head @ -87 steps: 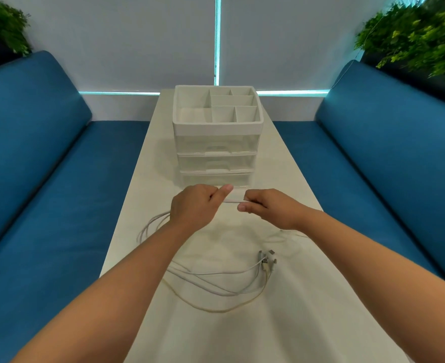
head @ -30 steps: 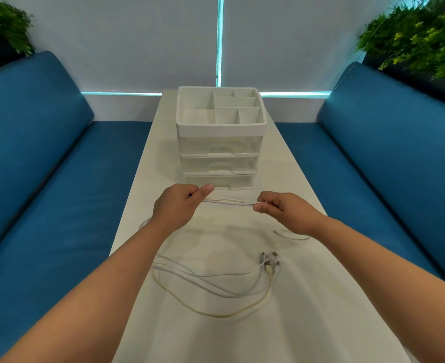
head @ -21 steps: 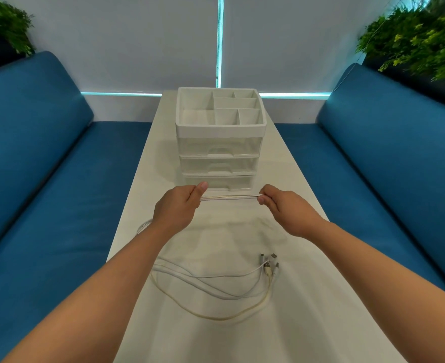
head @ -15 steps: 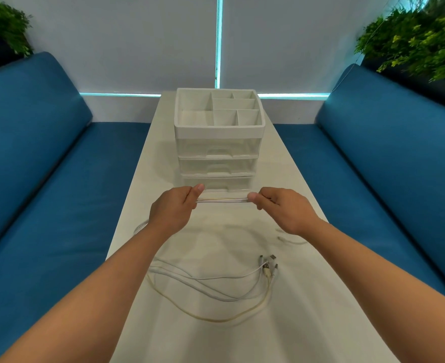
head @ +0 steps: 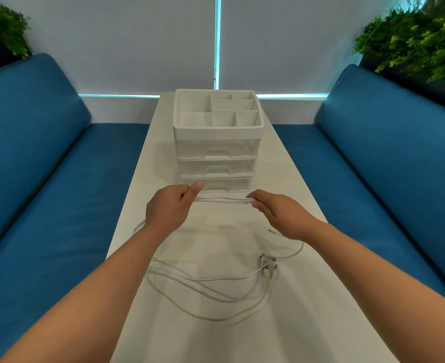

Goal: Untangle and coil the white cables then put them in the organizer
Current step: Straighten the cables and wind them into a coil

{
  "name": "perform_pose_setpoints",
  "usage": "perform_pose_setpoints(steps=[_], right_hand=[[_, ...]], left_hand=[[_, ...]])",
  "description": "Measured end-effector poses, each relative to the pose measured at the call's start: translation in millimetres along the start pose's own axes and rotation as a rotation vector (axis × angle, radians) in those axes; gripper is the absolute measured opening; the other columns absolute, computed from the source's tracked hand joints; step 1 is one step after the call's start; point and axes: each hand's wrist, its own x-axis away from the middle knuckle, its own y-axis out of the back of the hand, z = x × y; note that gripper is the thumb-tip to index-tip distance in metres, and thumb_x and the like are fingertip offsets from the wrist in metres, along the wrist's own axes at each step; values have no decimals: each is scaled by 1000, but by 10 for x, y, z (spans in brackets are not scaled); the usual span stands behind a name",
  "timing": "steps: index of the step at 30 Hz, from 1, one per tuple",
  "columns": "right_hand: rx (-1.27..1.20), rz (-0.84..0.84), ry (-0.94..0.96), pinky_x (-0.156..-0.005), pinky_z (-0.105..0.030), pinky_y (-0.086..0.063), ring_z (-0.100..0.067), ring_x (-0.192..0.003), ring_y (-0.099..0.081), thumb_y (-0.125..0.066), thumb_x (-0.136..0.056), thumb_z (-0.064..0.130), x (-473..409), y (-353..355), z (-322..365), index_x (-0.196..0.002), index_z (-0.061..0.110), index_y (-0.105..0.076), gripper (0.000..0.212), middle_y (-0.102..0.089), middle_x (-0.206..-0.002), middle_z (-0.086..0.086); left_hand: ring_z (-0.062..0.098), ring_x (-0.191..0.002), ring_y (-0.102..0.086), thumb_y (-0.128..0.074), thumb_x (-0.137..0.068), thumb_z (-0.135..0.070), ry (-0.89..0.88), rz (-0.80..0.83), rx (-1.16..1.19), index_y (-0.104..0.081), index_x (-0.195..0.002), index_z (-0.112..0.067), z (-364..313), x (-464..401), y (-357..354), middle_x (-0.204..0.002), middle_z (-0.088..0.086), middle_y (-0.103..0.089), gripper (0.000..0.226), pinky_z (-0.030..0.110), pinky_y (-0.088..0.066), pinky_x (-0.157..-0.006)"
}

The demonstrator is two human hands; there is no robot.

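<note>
The left hand (head: 169, 208) and right hand (head: 279, 210) each pinch a taut bundle of white cables (head: 222, 200) before the organizer (head: 218, 132); trailing loops (plugs clustered) on the worktop (head: 242, 336) could snag and re-tangle if pulled.

Bright, even light; soft shadows, wide-angle edge distortion, blurry corners.

Left hand (head: 169, 205) and right hand (head: 279, 210) pinch white cables (head: 222, 200) stretched between them.
</note>
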Motion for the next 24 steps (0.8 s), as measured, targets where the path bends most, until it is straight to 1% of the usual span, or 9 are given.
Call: perform_pose_setpoints(steps=[1, 3, 5, 8, 11, 14, 17, 21, 24], right_hand=[[54, -24, 4, -67, -30, -37, -14, -71, -49, -31, -104, 35, -1, -5, 18, -123, 27, -52, 29, -47, -71, 20], [149, -42, 11, -66, -32, -39, -17, -74, -54, -27, -103, 44, 2, -7, 42, -120, 32, -51, 31, -51, -70, 18], [228, -40, 20, -66, -33, -43, -21, -75, -57, -25, -102, 49, 7, -4, 53, -106, 29, -53, 35, -59, -76, 10], [284, -52, 15, -61, -33, -41, -23, -67, -55, -23, -99, 56, -7, 8, 75, -91, 26, -47, 39, -57, -67, 4], [319, -61, 0, -54, -29, -34, -18, -61, -52, -22, -93, 67, -23, 45, 124, -99, 32, -48, 44, -50, -57, 6], [335, -63, 28, -57, -30, -37, -18, -62, -51, -21, -97, 60, -17, 83, 147, -111, 36, -50, 41, -51, -60, 8], [268, 4, 34, -68, -33, -45, -18, -69, -53, -24, -100, 53, -7, 101, 135, -108, 32, -52, 36, -59, -76, 9], [205, 59, 5, -64, -31, -38, -20, -76, -56, -29, -103, 43, -36, 54, 67, -99, 26, -52, 29, -62, -88, 6], [175, 82, -31, -65, -32, -40, -21, -78, -56, -28, -104, 41, -42, 43, 52, -102, 23, -51, 29, -63, -92, 3]], left_hand=[[19, -55, -38, -37, -96, -64, 6, -11, -5, -40, -60, -15, 1, -5, -2, -56, 2, -43, 61, 31, -27, -55], [20, -55, -39, -36, -96, -64, 14, -23, -14, -41, -60, -15, 6, -9, -5, -56, 2, -45, 61, 31, -28, -55], [20, -55, -39, -36, -96, -63, 14, -22, -22, -41, -59, -15, 18, 1, -5, -56, 2, -45, 61, 31, -27, -54], [19, -54, -35, -36, -98, -61, 17, -11, -17, -35, -57, -17, 20, 35, -1, -53, -1, -39, 59, 31, -25, -54], [19, -51, -30, -39, -98, -57, 13, -10, -23, -28, -55, -17, -3, 53, 12, -49, -5, -30, 60, 31, -22, -53], [18, -51, -29, -42, -98, -56, 2, -12, -25, -27, -54, -17, -9, 35, 47, -48, -5, -28, 60, 30, -21, -52], [18, -50, -30, -44, -98, -53, -7, -9, -17, -29, -52, -18, 6, 10, 70, -47, -5, -29, 60, 29, -21, -52], [18, -50, -30, -45, -99, -51, -1, -9, -23, -29, -52, -18, 13, 12, 70, -47, -5, -30, 59, 30, -21, -51], [18, -51, -30, -44, -98, -53, 6, -4, -5, -29, -53, -18, 19, 2, 60, -47, -5, -30, 59, 30, -21, -52]])
